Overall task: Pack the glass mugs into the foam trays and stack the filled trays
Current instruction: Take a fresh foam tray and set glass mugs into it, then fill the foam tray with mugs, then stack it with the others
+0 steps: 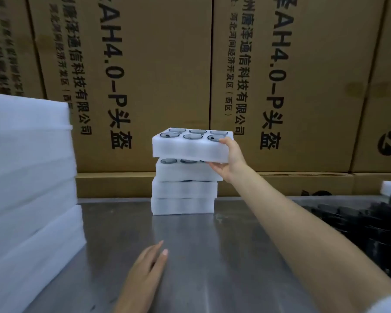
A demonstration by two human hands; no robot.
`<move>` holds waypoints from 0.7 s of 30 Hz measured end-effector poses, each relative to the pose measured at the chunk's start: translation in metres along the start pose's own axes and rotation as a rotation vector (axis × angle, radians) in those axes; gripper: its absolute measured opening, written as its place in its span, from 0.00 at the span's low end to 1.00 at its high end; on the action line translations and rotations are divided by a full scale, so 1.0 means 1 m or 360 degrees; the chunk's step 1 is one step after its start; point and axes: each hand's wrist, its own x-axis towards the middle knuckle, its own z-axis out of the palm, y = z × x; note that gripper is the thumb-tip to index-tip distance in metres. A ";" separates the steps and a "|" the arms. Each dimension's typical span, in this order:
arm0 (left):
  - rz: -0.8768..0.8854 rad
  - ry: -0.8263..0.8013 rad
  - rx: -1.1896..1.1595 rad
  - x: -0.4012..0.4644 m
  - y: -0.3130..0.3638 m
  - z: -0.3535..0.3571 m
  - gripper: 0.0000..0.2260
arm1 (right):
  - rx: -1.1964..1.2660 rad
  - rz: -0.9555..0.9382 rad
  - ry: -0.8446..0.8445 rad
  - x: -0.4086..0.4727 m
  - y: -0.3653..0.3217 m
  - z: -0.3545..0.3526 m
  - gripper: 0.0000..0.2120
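Head: right hand (231,158) grips top tray (190,147) (left flat).

The left cardboard box (127,82) behind the bench is carrying sideways black print reading "AH4.0-P头盔", with a smaller line beside it ending in "通信科技有限公司". The right cardboard box (298,82) is showing the same "AH4.0-P头盔" and company line, plus a still smaller line reading "经济开发区(西区)". Print on the box at the far left (7,46) is blurring past reading.
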 end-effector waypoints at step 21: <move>-0.0028 0.0091 -0.0636 0.015 -0.020 -0.001 0.10 | -0.1428 -0.0146 0.0619 0.081 0.041 -0.014 0.44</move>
